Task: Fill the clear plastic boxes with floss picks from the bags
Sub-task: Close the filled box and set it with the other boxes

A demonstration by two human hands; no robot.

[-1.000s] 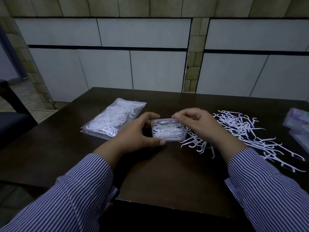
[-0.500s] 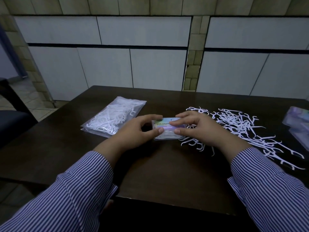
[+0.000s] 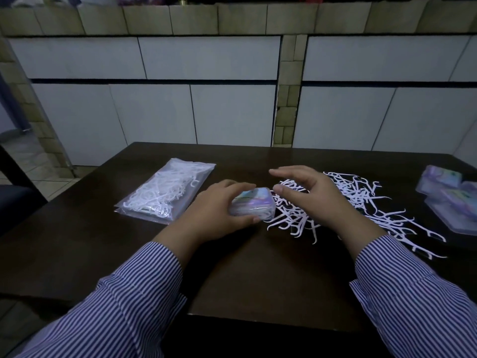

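1. At the centre of the frame, on the dark tabletop [image 3: 258,275], lies a closed clear box [image 3: 251,204] with floss picks visible through its side and an iridescent label on its lid.
2. The left hand [image 3: 216,215] grips the box from its left end: fingers curl over the far edge, and the thumb presses the near edge.
3. The right hand [image 3: 317,195] hovers just right of the box, fingers straight and relaxed, thumb apart from them, holding nothing; whether its thumb tip touches the box cannot be told.
4. Loose picks [image 3: 361,202] are scattered over the tabletop from the box's right edge toward the right of the frame, partly under the right hand.
5. A clear bag [image 3: 165,189] filled with picks lies flat at centre left, near the left hand and apart from the box.
6. More boxes [image 3: 449,195] with iridescent labels lie in a loose cluster at the right edge of the frame, beyond the picks.
7. Both forearms wear striped sleeves [image 3: 134,301], entering from the lower corners.
8. White panels [image 3: 206,58] framed by tiled strips fill the upper half of the frame behind the tabletop.
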